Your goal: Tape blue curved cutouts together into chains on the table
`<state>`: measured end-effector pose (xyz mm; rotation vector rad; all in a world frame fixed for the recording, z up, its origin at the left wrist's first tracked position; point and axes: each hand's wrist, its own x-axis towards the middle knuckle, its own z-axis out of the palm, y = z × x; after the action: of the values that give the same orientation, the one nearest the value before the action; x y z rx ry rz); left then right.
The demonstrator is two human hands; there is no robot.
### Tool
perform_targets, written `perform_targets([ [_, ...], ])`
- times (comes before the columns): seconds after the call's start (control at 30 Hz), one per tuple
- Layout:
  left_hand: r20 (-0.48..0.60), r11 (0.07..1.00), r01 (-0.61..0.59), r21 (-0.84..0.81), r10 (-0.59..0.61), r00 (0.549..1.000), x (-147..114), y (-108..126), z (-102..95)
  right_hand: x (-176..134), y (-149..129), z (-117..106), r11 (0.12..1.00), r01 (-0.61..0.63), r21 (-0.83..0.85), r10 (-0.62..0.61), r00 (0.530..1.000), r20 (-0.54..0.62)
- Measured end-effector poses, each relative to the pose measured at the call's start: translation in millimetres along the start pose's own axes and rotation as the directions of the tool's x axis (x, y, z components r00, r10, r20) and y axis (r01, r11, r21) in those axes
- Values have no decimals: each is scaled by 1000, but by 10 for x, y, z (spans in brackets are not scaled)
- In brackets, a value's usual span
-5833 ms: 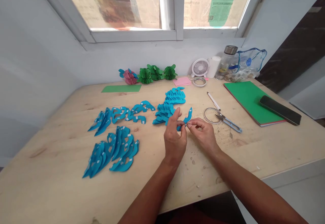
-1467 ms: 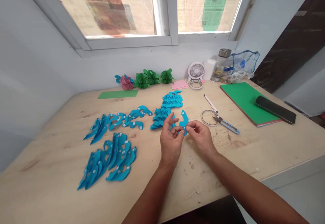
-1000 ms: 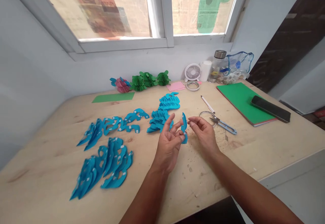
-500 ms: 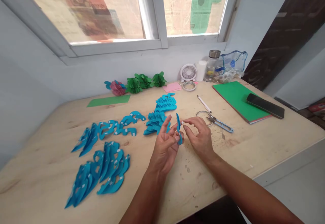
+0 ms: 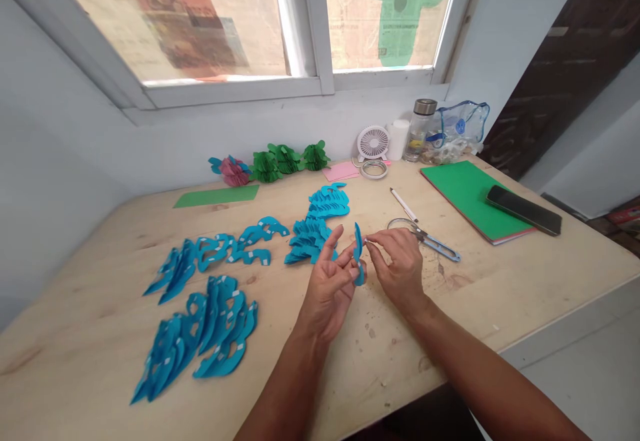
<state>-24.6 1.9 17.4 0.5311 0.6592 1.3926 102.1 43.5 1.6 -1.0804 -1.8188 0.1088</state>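
My left hand [image 5: 327,287] holds a blue paper cutout [image 5: 358,247] upright by its lower part, thumb against it and the index finger raised. Close to its right side is my right hand [image 5: 400,261], thumb and index finger pinched on a tiny white piece of tape [image 5: 367,241]. Whether the tape touches the paper I cannot tell. Beyond my left hand lie folded blue paper pieces [image 5: 305,241]. More blue cutouts dotted with white squares [image 5: 225,321] are spread on the left of the table.
Scissors [image 5: 440,246], a roll of tape [image 5: 395,223] and a white pen [image 5: 404,205] lie right of my hands. Further right, a phone [image 5: 525,209] rests on green paper [image 5: 465,194]. Along the wall stand green paper shapes [image 5: 286,158], a fan [image 5: 373,142] and a bottle [image 5: 419,131].
The fingers of my right hand have closed more tightly around the white piece, which shows less now. The view has shifted slightly, and my left hand keeps its hold on the blue cutout.
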Motion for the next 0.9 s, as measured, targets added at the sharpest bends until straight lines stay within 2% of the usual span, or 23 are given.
perform_targets([
  [0.3,21,1000,25,19,-26,999,-10,-17,-1,-2,40,0,996,16,-89,-15,1000,5],
  [0.37,35,999,30,17,-31,999,-10,-22,-7,-3,45,12,999,-35,-39,35,999,6],
  [0.47,43,999,40,36,-41,998,-5,-30,-17,8,68,37,970,-201,138,196,979,52],
  [0.53,22,998,26,60,-27,999,4,-39,-25,23,99,55,889,-350,294,333,937,110],
  [0.6,-22,996,-19,89,21,1000,20,-51,-35,43,136,67,758,-481,440,459,873,165],
  [0.7,-93,979,-115,169,132,987,48,-71,-56,73,175,65,571,-582,579,573,788,227],
  [0.8,-147,940,-202,275,249,957,69,-90,-74,88,162,43,466,-629,622,558,755,345],
  [0.9,-187,890,-265,370,351,918,82,-106,-88,82,104,19,428,-645,633,443,760,475],
])
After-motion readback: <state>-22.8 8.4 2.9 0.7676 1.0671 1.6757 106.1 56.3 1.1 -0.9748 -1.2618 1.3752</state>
